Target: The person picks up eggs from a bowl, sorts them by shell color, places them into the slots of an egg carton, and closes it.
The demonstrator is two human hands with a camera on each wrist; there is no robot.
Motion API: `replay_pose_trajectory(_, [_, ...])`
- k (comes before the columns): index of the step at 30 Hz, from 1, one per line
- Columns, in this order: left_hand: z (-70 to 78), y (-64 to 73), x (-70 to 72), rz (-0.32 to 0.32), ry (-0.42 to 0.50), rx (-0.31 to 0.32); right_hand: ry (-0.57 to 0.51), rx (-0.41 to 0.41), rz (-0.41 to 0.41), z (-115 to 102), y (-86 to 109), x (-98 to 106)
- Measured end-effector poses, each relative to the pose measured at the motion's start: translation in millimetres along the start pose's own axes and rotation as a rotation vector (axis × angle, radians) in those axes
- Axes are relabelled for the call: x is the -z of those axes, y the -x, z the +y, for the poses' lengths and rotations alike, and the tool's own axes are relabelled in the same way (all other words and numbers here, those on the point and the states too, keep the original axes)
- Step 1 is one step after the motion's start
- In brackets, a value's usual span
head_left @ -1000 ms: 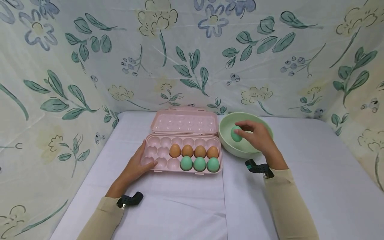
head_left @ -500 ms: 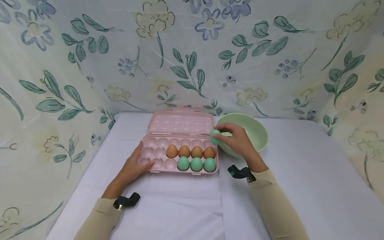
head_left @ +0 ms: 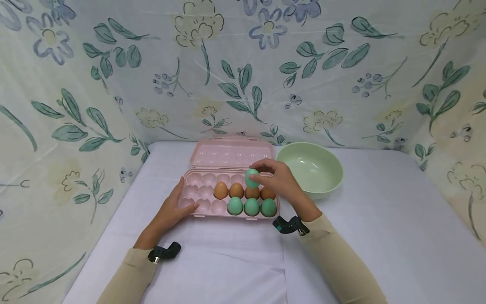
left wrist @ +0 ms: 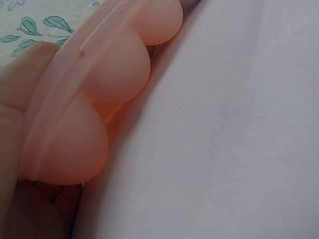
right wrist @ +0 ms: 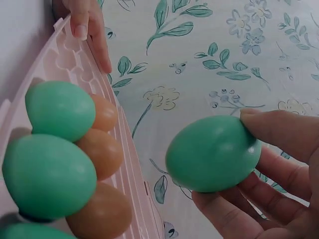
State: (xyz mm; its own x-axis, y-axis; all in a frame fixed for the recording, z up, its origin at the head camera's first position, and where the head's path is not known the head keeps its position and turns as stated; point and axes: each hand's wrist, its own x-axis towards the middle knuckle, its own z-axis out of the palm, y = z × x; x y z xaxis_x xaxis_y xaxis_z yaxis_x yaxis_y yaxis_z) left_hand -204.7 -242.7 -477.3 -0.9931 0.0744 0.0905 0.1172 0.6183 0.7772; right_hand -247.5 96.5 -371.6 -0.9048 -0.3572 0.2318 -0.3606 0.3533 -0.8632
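Observation:
In the head view my right hand pinches a green egg between thumb and fingers, above the back row of a pink egg carton. The right wrist view shows this egg apart from those in the carton. My left hand grips the carton's left end, thumb over the front edge; in the left wrist view its fingers reach under the rounded cups. Three green eggs sit at the right of the front row. Several brown eggs fill the middle row's right part, some partly hidden behind my right hand.
The carton's pink lid lies opened back toward the floral cloth wall. A light green bowl stands right of the carton, near my right forearm. White cloth covers the table, with a crease running toward the front.
My right hand has carried the green egg leftward from over the bowl to above the carton's back row. The left hand keeps its grip on the carton.

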Motion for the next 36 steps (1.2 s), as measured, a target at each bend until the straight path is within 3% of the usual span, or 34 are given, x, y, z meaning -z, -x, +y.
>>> replay_pose_trajectory(6, [2.1,0.2,1.3,-0.003,0.009,-0.011,-0.038,0.021,-0.038,-8,-3.7,-14])
replay_pose_trajectory(15, [0.9,2.3,0.0,0.005,0.011,-0.013,-0.016,-0.071,-0.061,-20,-9.7,-38])
replay_pose_trajectory(24, [1.8,1.7,3.2,0.009,0.017,-0.031,-0.042,0.019,-0.072,-18,-11.2,-67])
replay_pose_trajectory(36, [-0.5,1.8,2.4,-0.003,0.016,-0.040,0.032,0.035,-0.141,-15,-7.0,-93])
